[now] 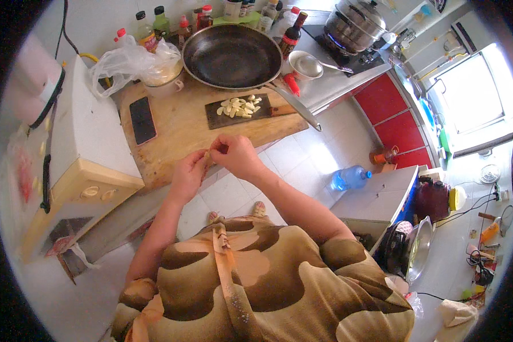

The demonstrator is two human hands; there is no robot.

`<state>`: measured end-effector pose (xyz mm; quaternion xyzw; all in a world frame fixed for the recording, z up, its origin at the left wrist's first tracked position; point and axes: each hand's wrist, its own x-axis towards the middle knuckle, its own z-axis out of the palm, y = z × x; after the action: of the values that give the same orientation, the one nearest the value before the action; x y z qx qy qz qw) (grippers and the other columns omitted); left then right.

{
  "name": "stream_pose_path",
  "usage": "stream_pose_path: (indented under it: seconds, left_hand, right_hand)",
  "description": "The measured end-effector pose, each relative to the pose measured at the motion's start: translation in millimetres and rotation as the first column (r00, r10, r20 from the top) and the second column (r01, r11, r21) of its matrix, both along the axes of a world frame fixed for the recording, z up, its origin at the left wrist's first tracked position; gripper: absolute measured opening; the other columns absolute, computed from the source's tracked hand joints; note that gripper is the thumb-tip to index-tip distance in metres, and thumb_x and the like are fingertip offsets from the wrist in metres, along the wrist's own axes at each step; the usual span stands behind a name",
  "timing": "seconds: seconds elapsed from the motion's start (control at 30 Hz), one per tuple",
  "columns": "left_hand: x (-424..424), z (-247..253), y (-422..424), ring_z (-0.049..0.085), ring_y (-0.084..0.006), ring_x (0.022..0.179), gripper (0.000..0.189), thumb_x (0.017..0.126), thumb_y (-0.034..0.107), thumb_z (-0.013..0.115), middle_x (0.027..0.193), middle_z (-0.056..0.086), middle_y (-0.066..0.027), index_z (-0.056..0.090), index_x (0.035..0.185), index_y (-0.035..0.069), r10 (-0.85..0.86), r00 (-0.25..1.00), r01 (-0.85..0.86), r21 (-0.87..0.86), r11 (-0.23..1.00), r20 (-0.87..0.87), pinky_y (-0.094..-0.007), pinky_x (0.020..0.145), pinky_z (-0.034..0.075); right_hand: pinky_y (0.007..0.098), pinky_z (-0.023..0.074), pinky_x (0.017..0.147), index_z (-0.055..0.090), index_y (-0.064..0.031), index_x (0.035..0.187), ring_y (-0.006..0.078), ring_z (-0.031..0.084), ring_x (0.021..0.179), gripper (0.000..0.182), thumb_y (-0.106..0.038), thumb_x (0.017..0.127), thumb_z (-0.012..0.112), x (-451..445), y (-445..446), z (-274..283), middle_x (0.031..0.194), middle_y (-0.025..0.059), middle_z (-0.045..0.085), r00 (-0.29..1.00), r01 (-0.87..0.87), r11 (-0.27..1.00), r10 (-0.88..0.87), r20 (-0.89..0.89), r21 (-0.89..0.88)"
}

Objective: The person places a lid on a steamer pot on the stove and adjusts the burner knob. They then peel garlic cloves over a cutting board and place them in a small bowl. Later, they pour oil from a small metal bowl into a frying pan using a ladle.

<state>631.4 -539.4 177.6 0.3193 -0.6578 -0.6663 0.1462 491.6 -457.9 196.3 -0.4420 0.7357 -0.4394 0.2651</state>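
Observation:
My left hand point(190, 173) and my right hand point(236, 156) meet above the near edge of the wooden board point(175, 128). Their fingertips pinch a small pale piece, perhaps a garlic clove point(208, 154), mostly hidden by the fingers. Beyond them a cleaver point(213, 121) lies flat on the board, its wooden handle pointing right. Several peeled garlic cloves point(239, 107) are heaped on its dark blade. A smartphone point(143, 121) with a dark screen lies on the board at the left.
A large frying pan point(233, 55) stands behind the cleaver, its handle point(297, 107) reaching over the board's right edge. A mug point(164, 87) with a plastic bag is at back left, bottles point(291, 36) behind. A steamer pot point(354, 25) sits over a lit burner. A white oven point(98, 124) borders the left.

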Motion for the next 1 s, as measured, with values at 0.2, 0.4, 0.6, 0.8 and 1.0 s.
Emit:
stream_pose_path:
  seconds: [0.2, 0.4, 0.6, 0.8, 1.0]
  left_hand:
    - [5, 4, -6, 0.042, -0.0053, 0.048, 0.025, 0.091, 0.023, 0.051, 0.061, 0.050, 0.0027, 0.060, 0.104, 0.003, 0.053, 0.996, -0.053, -0.001, 0.999, 0.070, -0.0211, 0.042, 0.033]
    - [1, -2, -7, 0.042, -0.0047, 0.048, 0.023, 0.090, 0.025, 0.055, 0.062, 0.051, 0.0026, 0.061, 0.098, 0.005, 0.165, 0.985, -0.164, 0.034, 0.986, -0.042, -0.0203, 0.042, 0.032]
    - [8, -9, -12, 0.040, -0.0034, 0.052, 0.021, 0.090, 0.025, 0.055, 0.067, 0.047, 0.0056, 0.061, 0.099, 0.008, 0.302, 0.935, -0.215, 0.382, 0.899, -0.184, -0.0185, 0.043, 0.030]
    - [6, -6, -15, 0.041, -0.0017, 0.053, 0.018, 0.092, 0.021, 0.053, 0.065, 0.047, 0.0056, 0.062, 0.098, 0.008, 0.386, 0.914, -0.329, 0.325, 0.886, -0.127, -0.0183, 0.043, 0.030]
    - [0, -16, -23, 0.051, -0.0058, 0.067, 0.022, 0.091, 0.021, 0.053, 0.075, 0.057, -0.0010, 0.062, 0.101, 0.004, 0.222, 0.972, -0.232, -0.194, 0.953, -0.073, -0.0224, 0.053, 0.039]
  right_hand:
    - [0.0368, 0.0493, 0.061, 0.063, -0.0042, 0.076, 0.0292, 0.063, 0.065, 0.019, -0.023, 0.072, 0.064, 10, -14, -9, 0.070, 0.0134, 0.063, 0.995, 0.079, 0.996, -0.082, -0.061, -0.050]
    - [0.0337, 0.0475, 0.058, 0.061, -0.0001, 0.079, 0.0225, 0.060, 0.061, 0.017, -0.016, 0.075, 0.063, 15, -20, -14, 0.068, 0.0136, 0.062, 0.994, 0.102, 0.991, -0.098, 0.052, -0.087]
    - [0.0281, 0.0477, 0.052, 0.060, 0.0015, 0.081, 0.0138, 0.059, 0.060, 0.018, -0.016, 0.080, 0.060, 18, -26, -13, 0.068, 0.0080, 0.061, 0.945, 0.136, 0.988, -0.108, 0.308, -0.072]
    - [0.0240, 0.0502, 0.050, 0.062, 0.0011, 0.091, 0.0108, 0.059, 0.061, 0.020, -0.018, 0.084, 0.059, 15, -30, -6, 0.076, 0.0056, 0.063, 0.835, 0.124, 0.992, -0.085, 0.544, -0.036]
    - [0.0229, 0.0484, 0.050, 0.065, 0.0010, 0.088, 0.0084, 0.059, 0.062, 0.020, -0.018, 0.083, 0.061, 12, -35, -1, 0.075, 0.0053, 0.065, 0.890, 0.057, 0.998, -0.036, 0.455, -0.033]
